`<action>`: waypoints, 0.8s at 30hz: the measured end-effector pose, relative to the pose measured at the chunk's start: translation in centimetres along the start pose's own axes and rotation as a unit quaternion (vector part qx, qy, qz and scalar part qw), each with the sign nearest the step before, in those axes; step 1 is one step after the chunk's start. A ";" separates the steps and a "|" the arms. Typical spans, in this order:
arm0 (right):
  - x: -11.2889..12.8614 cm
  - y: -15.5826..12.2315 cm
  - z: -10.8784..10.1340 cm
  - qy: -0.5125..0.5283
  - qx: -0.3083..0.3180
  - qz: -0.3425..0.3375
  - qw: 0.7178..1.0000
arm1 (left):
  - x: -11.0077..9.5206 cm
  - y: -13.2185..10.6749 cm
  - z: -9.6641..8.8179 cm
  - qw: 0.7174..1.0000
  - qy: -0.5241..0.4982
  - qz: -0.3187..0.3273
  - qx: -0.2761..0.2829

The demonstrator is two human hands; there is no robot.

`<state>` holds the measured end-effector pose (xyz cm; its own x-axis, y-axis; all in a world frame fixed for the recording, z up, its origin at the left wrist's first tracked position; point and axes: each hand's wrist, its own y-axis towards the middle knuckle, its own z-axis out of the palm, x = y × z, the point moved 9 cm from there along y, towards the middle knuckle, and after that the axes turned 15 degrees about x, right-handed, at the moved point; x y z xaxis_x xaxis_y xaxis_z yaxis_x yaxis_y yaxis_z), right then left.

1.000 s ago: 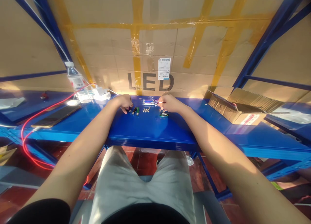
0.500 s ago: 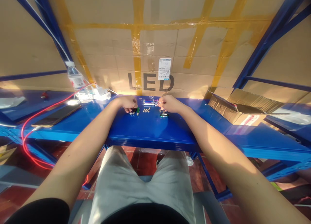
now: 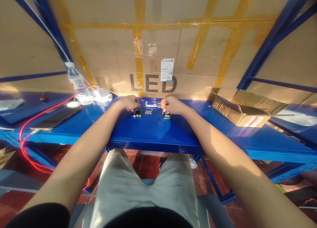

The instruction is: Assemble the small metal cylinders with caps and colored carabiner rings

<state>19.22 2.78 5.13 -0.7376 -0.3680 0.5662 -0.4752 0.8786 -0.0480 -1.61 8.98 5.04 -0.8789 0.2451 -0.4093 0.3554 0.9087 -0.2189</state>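
Note:
My left hand [image 3: 131, 103] hovers just behind a short row of dark and green pen-like tubes [image 3: 137, 113] with silver ends. Its fingers are closed; whatever they may hold is too small to make out. My right hand [image 3: 170, 105] is pinched round a thin, light-coloured slim piece at the right end of several blue and silver pen-like sticks [image 3: 151, 104]. Small shiny metal parts [image 3: 148, 112] lie in a cluster between the hands. Below my right hand rest green metallic pieces [image 3: 166, 116], partly covered by its fingers.
The blue table [image 3: 158, 132] backs onto a large cardboard box [image 3: 111, 56] marked LED. On the left are a water bottle [image 3: 76, 81], a phone [image 3: 58, 118], a white power strip [image 3: 102, 96] and a red cable [image 3: 23, 132]. An open carton [image 3: 252, 117] stands at the right.
My left hand has lifted slightly up and back from the dark and green tubes, which now show more fully. My right hand has stayed almost in place, still pinching.

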 end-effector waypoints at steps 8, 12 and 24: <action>0.4 -0.1 0.1 0.110 -0.012 -0.020 0.994 | -8.6 -2.3 2.4 0.940 -0.034 0.330 -0.075; 1.0 -0.3 0.2 0.131 -0.002 -0.043 0.990 | -10.2 -3.4 2.7 0.919 -0.065 0.374 -0.106; 1.0 -0.3 -1.7 0.266 -0.098 -0.131 0.950 | -8.8 -3.1 1.2 0.897 -0.200 0.367 -0.143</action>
<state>19.38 2.67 7.09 -0.2358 -0.4216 0.8756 -0.4724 0.8371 0.2759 5.37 3.57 8.23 -0.2365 0.7236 -0.6485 0.6455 0.6159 0.4517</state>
